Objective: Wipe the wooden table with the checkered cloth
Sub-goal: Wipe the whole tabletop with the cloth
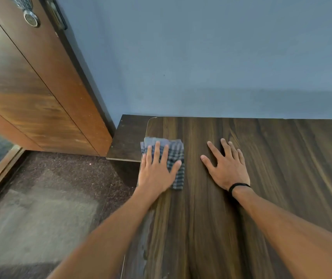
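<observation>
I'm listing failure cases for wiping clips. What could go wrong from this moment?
1. The checkered cloth sits right at the wooden table's left edge; a stroke further left could drop it to the floor.
2. The left hand only presses it with straight fingers, so the folded cloth may slip or bunch.
3. The right hand lies flat on the tabletop, in the way of strokes toward the right.

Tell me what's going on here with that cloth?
A person is wiping the wooden table. Their left-hand grip lies flat, fingers straight, pressing the folded checkered cloth down near the table's left edge, close to the far corner. The right-hand grip, with a black band at its wrist, rests flat on the bare wood beside the cloth, not touching it.
</observation>
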The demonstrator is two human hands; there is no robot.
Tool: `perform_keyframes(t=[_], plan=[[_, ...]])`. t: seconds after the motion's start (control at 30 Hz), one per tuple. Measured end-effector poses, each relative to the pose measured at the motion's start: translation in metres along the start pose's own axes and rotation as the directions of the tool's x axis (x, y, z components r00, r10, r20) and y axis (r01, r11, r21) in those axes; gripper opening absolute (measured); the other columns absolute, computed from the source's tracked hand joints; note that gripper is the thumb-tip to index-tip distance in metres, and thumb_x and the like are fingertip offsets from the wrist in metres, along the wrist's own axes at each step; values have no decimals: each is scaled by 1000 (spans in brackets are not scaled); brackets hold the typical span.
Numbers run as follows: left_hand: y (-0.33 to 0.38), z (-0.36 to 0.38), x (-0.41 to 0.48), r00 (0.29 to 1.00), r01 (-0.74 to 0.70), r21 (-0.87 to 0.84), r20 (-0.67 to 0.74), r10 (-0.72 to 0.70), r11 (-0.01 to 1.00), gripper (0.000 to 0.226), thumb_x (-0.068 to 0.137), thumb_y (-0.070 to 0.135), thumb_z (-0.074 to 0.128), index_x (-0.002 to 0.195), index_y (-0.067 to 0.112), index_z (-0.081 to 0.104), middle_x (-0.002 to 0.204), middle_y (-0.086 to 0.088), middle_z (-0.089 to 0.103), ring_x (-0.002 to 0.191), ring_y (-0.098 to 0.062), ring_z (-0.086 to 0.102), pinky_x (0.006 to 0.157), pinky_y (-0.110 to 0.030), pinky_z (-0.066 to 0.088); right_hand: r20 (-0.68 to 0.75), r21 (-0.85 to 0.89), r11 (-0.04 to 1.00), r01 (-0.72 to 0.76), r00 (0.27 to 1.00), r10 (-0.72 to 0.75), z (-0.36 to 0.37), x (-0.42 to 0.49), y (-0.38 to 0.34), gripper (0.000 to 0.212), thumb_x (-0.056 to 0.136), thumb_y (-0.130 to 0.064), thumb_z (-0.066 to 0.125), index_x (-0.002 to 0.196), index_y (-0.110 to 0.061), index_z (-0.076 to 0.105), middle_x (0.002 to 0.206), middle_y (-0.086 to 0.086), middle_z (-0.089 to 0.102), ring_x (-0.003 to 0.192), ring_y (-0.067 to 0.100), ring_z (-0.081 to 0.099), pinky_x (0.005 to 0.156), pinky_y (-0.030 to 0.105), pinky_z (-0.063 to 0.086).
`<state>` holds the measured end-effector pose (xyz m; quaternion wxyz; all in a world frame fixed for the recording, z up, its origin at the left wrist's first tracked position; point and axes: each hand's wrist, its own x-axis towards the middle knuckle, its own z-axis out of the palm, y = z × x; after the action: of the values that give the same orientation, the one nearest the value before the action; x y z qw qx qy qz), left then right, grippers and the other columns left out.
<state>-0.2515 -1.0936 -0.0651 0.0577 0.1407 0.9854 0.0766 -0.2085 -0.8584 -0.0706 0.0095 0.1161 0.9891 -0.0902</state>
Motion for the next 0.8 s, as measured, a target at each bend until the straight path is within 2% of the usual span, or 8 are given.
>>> perform_keyframes(t=[0.07,0.2,0.3,0.37,0.5,0.6,0.7,0.8], plan=[[7,0,5,1000,6,16,-1,-6,1000,81,91,75,1,156,28,-13,163,-6,-18,150,-29,-14,120,-43,-9,-7,-11,1000,-3,1000,3,1,0,2,72,97,-77,11,161,-43,14,171,5,8,157,27,4,125,47,2],[1,26,-69,996,-86,-15,-27,86,996,80,90,80,4,154,36,-14,163,2,-17,150,-21,-16,117,-42,-9,-1,-17,1000,-12,1000,12,2,-4,1,71,97,-77,11,160,-44,14,171,5,9,157,26,4,126,46,3],[-3,9,-33,995,-100,-18,12,100,995,82,88,80,1,154,34,-14,163,0,-17,150,-23,-15,119,-41,-9,-9,-19,1000,-12,1000,12,-2,1,0,72,97,-76,12,160,-42,16,170,6,12,157,27,7,126,48,6],[2,-3,-10,999,-34,7,21,34,999,81,92,75,6,157,28,-9,164,-5,-14,150,-28,-13,121,-44,-6,6,-29,999,-28,1000,28,-6,-1,-3,72,97,-76,12,160,-42,17,170,6,13,157,28,9,127,48,9],[1,15,-67,995,-99,-43,-12,98,994,81,92,75,5,156,29,-10,163,-5,-17,150,-28,-13,120,-44,-5,-3,1,998,-61,998,61,-8,-32,-18,66,101,-69,19,160,-41,21,170,6,15,156,29,13,126,51,16],[-19,18,-84,992,-116,-46,36,118,992,82,87,81,0,154,35,-13,163,3,-18,150,-24,-14,118,-41,-9,178,36,997,-68,982,60,-15,-49,-29,75,95,-75,35,160,-44,15,171,4,5,157,29,6,125,52,16],[-9,1,-44,993,-86,-6,78,86,996,83,91,76,7,156,28,-12,164,-5,-17,150,-30,-12,119,-46,-6,466,-2,994,-109,880,97,-36,-51,-38,101,83,-76,62,160,-46,3,171,3,-9,156,36,-2,122,56,19],[2,-1,-41,995,-48,-14,88,49,999,79,95,69,12,157,24,-9,163,-10,-17,150,-34,-12,119,-47,-6,557,-39,994,-102,824,107,-43,-57,-46,113,82,-66,72,161,-43,-6,169,6,-18,155,43,-7,122,57,18]])
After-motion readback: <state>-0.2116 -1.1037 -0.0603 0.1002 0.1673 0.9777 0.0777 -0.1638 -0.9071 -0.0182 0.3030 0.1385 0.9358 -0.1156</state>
